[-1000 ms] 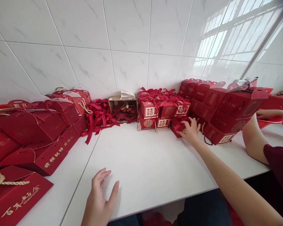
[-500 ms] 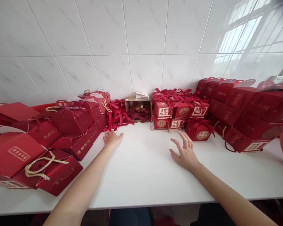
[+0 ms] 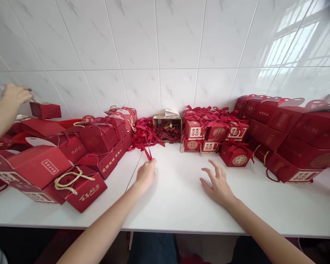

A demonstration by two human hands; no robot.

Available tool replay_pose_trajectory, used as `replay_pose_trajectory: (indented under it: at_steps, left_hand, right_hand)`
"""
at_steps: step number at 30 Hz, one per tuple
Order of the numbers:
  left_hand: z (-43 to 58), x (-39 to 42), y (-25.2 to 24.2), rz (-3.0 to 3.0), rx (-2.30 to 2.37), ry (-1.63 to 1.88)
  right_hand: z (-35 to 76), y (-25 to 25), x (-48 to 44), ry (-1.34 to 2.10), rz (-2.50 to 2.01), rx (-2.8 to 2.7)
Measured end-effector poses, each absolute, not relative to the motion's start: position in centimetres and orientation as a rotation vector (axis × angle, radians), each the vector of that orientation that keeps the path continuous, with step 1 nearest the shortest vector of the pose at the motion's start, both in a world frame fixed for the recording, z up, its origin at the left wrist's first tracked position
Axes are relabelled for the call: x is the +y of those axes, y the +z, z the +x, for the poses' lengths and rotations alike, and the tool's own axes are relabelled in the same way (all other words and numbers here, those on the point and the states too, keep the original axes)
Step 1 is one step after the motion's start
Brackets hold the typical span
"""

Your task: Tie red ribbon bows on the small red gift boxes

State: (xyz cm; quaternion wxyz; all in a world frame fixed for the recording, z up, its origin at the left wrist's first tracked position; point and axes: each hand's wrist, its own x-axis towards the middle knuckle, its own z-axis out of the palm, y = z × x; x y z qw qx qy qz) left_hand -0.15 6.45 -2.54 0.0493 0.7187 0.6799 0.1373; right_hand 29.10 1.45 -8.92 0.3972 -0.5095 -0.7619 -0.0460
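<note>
My left hand point(image 3: 146, 173) is closed around the end of a red ribbon point(image 3: 147, 153), which trails back to the heap of red ribbons point(image 3: 144, 132) by the wall. To the right, my right hand point(image 3: 216, 183) hovers over or rests on the white table point(image 3: 178, 198); its fingers are spread and hold nothing. Just beyond it sits a small red gift box with a bow point(image 3: 235, 154). Behind that is a stack of small red boxes point(image 3: 195, 131) topped with ribbon bows, some bearing white character labels.
Larger red boxes point(image 3: 277, 128) are stacked along the right. On the left lies a pile of red boxes with rope handles point(image 3: 49, 161). An open cardboard box point(image 3: 168, 120) holds dark red pieces. Another person's hand point(image 3: 16, 94) lifts a small red box point(image 3: 45, 110) at far left.
My left hand has drawn back from the ribbon heap toward me, pulling a red ribbon. The right hand has barely moved. Another person's hand with a red box has come into view at left.
</note>
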Motion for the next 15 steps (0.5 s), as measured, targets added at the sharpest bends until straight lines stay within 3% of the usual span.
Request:
replay_pose_trajectory:
  at_steps: [4,10,12,15]
  left_hand:
    - [2.3,0.1,-2.3,2.281,1.811,0.530]
    - [5.5,-8.2,-2.6,2.126,1.228,0.873]
    - [5.7,-10.1,-3.4,2.092,1.114,0.915]
    - [4.9,-12.0,-5.2,2.007,0.980,0.900]
  right_hand:
    - [25.6,-7.7,-2.2,0.687,-1.193,-1.770]
    - [21.6,-4.2,-6.4,1.986,-0.844,-0.938]
    - [21.3,-3.2,-7.1,2.184,-0.707,-0.785]
    - [21.6,-2.6,-7.0,2.100,-0.687,-0.676]
